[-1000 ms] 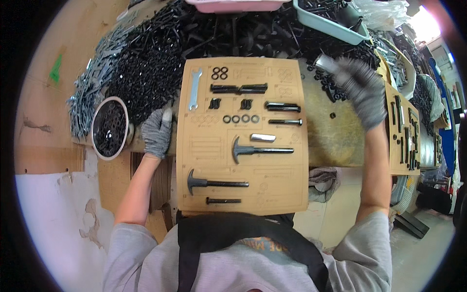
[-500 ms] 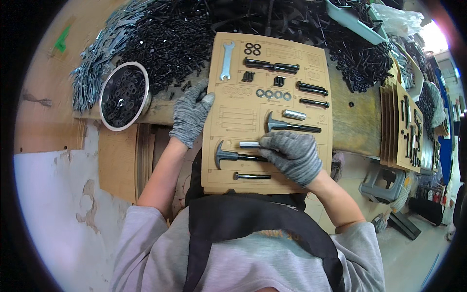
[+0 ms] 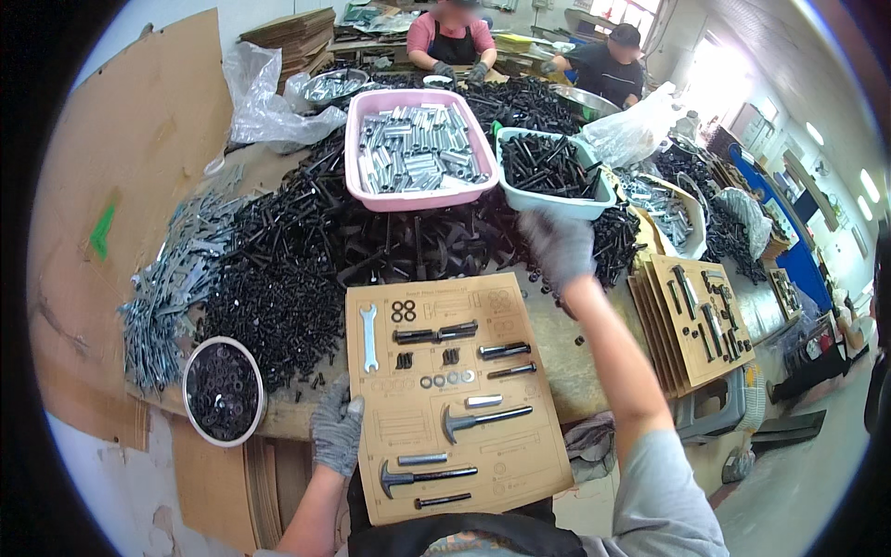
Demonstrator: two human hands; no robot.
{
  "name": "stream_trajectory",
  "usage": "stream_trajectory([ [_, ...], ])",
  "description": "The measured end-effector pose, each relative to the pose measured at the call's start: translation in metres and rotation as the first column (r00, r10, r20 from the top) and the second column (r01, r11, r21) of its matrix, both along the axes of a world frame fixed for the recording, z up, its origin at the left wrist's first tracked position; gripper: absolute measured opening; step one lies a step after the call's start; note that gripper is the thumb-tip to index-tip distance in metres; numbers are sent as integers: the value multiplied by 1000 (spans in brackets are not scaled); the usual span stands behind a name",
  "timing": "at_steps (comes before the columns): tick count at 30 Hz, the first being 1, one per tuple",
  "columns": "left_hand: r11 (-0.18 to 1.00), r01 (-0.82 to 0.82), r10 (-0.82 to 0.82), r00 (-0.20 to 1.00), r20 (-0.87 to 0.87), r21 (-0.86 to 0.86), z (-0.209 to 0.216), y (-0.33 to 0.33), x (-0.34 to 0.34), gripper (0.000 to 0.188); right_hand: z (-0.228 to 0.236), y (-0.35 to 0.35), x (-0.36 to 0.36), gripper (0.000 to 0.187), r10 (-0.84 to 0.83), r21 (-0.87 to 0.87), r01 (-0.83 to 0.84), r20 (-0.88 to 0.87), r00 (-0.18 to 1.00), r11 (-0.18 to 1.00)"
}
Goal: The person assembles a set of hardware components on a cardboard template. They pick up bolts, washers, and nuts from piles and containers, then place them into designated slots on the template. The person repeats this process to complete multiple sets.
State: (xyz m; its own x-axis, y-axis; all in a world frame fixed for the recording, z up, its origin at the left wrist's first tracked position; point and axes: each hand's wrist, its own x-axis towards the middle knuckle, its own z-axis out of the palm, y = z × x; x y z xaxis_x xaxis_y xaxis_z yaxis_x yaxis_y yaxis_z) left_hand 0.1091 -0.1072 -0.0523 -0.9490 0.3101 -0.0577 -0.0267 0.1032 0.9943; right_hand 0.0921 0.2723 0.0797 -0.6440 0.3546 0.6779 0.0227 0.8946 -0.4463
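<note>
Left hand (image 3: 336, 432): fingers grasp cardboard sheet (image 3: 534, 464), presumably steadying wrench (image 3: 369, 340) and bolts (image 3: 506, 350) right of them. Right hand (image 3: 563, 249): blurred, cannot tell finger state; turquoise tray (image 3: 594, 209) just beyond fingers.

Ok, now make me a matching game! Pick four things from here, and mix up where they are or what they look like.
Column one:
1. Pink tub
2. Open-ended wrench
3. Left hand
4. Pale blue tub

Column two:
A. Gloved in grey, at the left edge of the cardboard sheet
B. Filled with black bolts
C. Filled with silver tubes
D. Silver, lying on the cardboard sheet

Right pairs: 1-C, 2-D, 3-A, 4-B
</note>
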Motion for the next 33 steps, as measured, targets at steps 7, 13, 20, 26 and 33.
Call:
stream_trajectory([
  [7, 997, -34, 28, 996, -83, -71, -8, 6, -2, 36, 43, 147, -90, 41, -383, 493, 9, 666, 640, 870],
  [13, 975, -46, -11, 968, -253, -217, 9, 2, 2, 36, 56, 146, -105, 30, -476, 625, -146, 707, 523, 767],
  [20, 970, 90, -138, 969, -204, -225, 1, -8, -23, 35, 51, 160, 1, 39, -345, 589, 57, 391, 853, 806],
  [26, 952, 34, -163, 898, -410, -304, 48, -4, 7, 20, -16, -13, 173, 16, 342, -147, -309, 378, 860, 940],
  [33, 687, 348, -711, 500, -494, -637, 78, 66, 65, 20, -76, -89, 240, 20, 337, -398, -133, 503, 796, 908],
])
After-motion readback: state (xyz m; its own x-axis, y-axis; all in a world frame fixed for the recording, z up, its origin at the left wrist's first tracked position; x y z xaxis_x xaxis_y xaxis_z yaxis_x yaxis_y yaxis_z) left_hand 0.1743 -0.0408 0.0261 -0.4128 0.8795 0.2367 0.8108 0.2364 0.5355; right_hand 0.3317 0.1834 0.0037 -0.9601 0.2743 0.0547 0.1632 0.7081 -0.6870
